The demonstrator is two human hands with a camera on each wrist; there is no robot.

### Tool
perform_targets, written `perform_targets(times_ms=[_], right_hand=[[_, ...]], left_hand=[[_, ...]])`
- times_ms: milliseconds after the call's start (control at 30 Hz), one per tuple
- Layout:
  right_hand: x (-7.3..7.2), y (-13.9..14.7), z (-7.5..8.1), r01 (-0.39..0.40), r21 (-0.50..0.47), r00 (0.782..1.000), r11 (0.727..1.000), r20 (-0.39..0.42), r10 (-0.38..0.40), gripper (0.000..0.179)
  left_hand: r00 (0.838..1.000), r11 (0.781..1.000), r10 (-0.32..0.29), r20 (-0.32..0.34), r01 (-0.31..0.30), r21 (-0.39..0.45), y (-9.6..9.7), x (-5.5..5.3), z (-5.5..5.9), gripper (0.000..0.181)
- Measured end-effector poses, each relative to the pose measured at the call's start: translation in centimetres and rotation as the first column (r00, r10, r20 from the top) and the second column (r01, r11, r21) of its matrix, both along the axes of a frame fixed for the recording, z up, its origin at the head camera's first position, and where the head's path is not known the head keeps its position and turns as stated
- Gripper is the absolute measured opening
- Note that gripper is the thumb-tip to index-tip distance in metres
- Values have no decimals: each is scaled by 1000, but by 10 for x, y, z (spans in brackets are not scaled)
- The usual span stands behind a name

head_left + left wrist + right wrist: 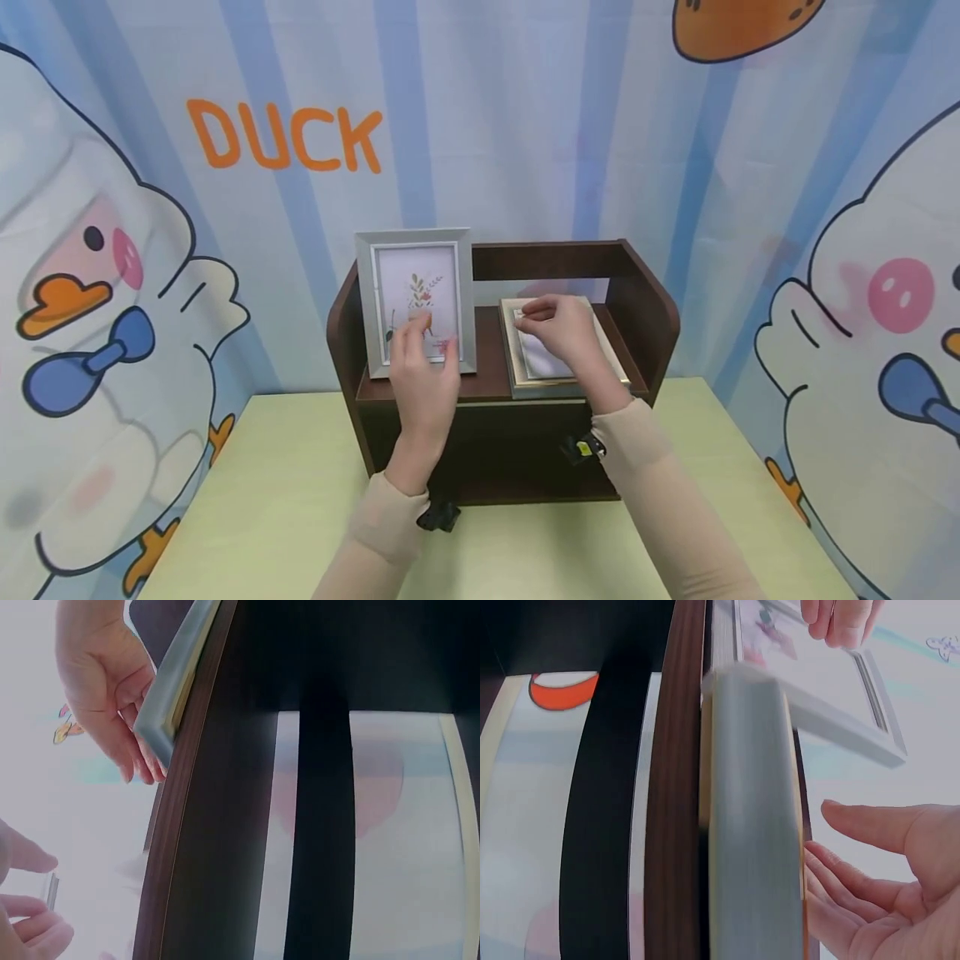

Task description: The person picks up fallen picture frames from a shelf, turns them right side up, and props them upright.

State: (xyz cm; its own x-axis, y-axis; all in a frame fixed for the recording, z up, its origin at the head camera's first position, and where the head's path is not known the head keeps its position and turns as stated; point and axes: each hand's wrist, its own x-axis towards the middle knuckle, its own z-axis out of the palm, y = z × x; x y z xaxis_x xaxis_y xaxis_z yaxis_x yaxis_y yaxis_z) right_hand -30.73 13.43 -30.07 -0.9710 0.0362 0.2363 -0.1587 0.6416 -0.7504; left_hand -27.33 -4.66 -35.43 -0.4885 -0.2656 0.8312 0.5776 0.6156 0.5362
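A silver-grey picture frame [467,308] with a flower print stands upright on the left of a dark brown wooden shelf [547,260]. My left hand [425,379] is in front of it, thumb and fingers apart over the lower part of the print. On the shelf's right side lies a flat, gold-edged piece with a grey side [754,817], and a smaller white rectangle [542,358] lies on top. Over that rectangle's upper left part is my right hand [558,329], fingers extended and bent slightly down. In the right wrist view its thumb stands well apart from the fingers.
The shelf stands on a pale yellow-green table [292,467], with a dark compartment [510,450] under its top board. Raised side panels [648,308] bound the top. Close behind hangs a blue-striped curtain [510,167] with duck pictures, which also runs along both sides.
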Motion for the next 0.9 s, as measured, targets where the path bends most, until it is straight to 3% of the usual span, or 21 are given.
perform_targets(times_ms=[167, 367, 600, 833, 900], right_hand=[[7, 20, -3, 70, 13, 997, 997, -18, -69, 30], [14, 41, -10, 139, 2, 990, 990, -29, -139, 31], [21, 55, -19, 205, 70, 978, 976, -42, -202, 35], [25, 60, -23, 242, 150, 970, 958, -61, -236, 41], [26, 61, -24, 247, 171, 969, 954, -55, -241, 44]], left_hand=[[995, 995, -71, 73, 75, -60, 12, 2, -1, 35], [970, 980, -142, 195, 166, -113, 21, 5, -1, 28], [911, 957, -200, 360, 260, -128, 32, 6, -1, 29], [830, 940, -244, 502, 330, -89, 38, 7, 0, 34], [814, 937, -243, 528, 338, -90, 40, 6, -1, 34]])
